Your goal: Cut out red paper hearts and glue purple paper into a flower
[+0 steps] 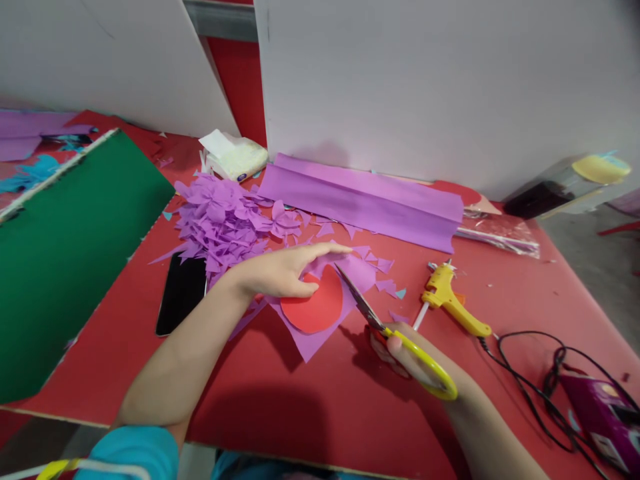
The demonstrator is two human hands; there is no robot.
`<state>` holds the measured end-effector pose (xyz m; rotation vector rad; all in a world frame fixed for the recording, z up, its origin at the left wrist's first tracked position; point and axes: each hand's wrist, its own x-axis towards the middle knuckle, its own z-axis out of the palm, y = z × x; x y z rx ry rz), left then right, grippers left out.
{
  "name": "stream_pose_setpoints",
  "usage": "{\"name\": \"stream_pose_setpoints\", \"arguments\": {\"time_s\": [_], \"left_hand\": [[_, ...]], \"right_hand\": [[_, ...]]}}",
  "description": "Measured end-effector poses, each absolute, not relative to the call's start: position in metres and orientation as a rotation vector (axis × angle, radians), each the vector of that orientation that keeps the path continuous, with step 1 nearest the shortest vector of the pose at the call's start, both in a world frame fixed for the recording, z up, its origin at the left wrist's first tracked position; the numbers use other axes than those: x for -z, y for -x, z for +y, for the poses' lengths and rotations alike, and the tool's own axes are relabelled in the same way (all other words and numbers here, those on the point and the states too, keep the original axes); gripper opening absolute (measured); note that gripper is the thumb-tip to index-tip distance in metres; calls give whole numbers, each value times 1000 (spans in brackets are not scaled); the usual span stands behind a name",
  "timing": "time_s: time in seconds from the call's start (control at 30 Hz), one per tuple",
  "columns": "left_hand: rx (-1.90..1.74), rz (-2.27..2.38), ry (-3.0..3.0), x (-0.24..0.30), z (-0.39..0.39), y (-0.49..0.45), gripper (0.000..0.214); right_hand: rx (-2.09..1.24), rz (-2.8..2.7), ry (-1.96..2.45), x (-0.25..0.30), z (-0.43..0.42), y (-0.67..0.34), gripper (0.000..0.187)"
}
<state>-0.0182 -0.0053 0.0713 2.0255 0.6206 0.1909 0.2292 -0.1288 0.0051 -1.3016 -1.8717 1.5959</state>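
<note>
My left hand (285, 270) pinches a rounded red paper piece (317, 303) against a square-cornered sheet of purple paper (307, 345). The thumb lies on the red piece; the other fingers reach over its far side, partly hidden behind the paper. In my right hand (400, 350) are scissors (423, 360) with yellow and red handles. Their blades point up and left, with the tips at the right edge of the red piece. A heap of cut purple paper shapes (220, 217) lies beyond my left forearm, beside a black phone (183, 293).
Folded purple paper (360, 203) lies along the white board (425, 87). A yellow glue gun (453, 303) with a black cord rests at right, near a purple box (595, 413). A green board (80, 260) covers the left side. A tissue pack (237, 160) sits behind the heap.
</note>
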Motion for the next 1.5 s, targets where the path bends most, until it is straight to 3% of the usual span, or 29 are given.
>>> {"name": "stream_pose_setpoints", "arguments": {"time_s": [1.5], "left_hand": [[-111,679,-2049,-71,-8,14,71]], "right_hand": [[-1639,-1833,1338,-10,-130,-229,62]]}}
